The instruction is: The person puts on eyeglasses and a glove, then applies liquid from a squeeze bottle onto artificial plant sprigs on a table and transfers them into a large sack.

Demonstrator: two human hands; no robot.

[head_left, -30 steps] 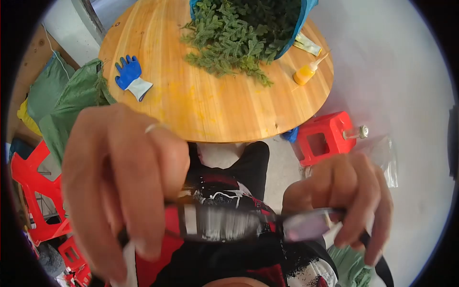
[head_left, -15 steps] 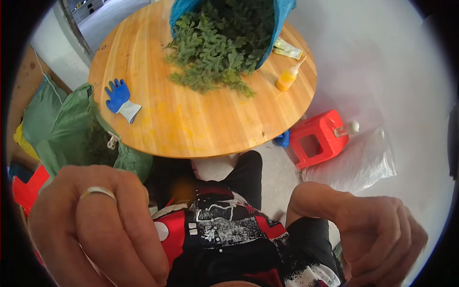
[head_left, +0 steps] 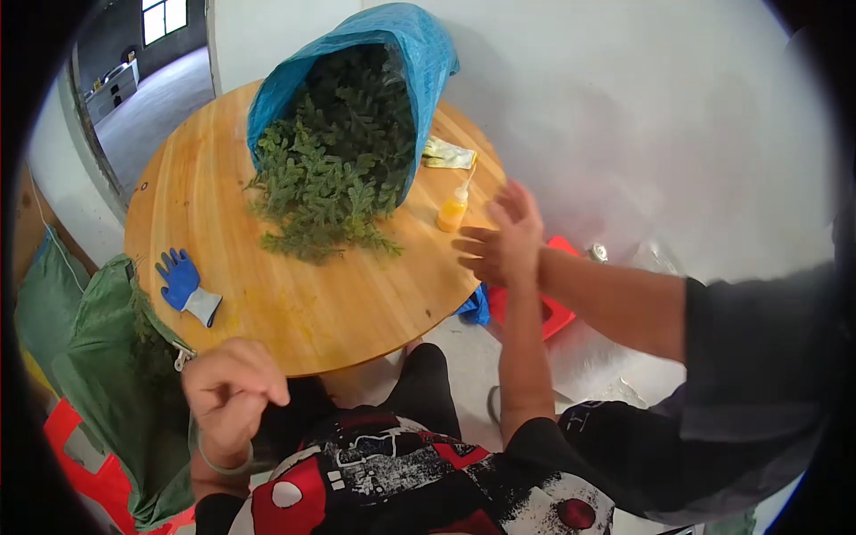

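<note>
My left hand (head_left: 234, 392) is raised near the table's front left edge, fingers curled together and slightly blurred, with nothing showing in them. My right hand (head_left: 519, 227) reaches up by the table's right edge, fingers apart and blurred. Against it, partly overlapped, is a co-worker's hand (head_left: 480, 253) with spread fingers, reaching in from the right. Closest to these two hands stands a squeeze bottle (head_left: 452, 214) of yellow-orange liquid. A blue woven bag (head_left: 437, 62) lies on its side on the table, green needled branches (head_left: 312, 192) spilling from its mouth.
On the round wooden table (head_left: 250, 330) are a blue-and-white work glove (head_left: 183, 281) at left and a pale glove-like cloth (head_left: 448, 153) behind the bottle. Green sacks (head_left: 98, 357) and a red stool-like object (head_left: 76, 446) stand left. Another red object (head_left: 557, 312) sits right, behind the arms.
Both my hands have moved away from close before the camera, the right one forward to the table's right edge. A co-worker's arm has come in from the right. The view has shifted.
</note>
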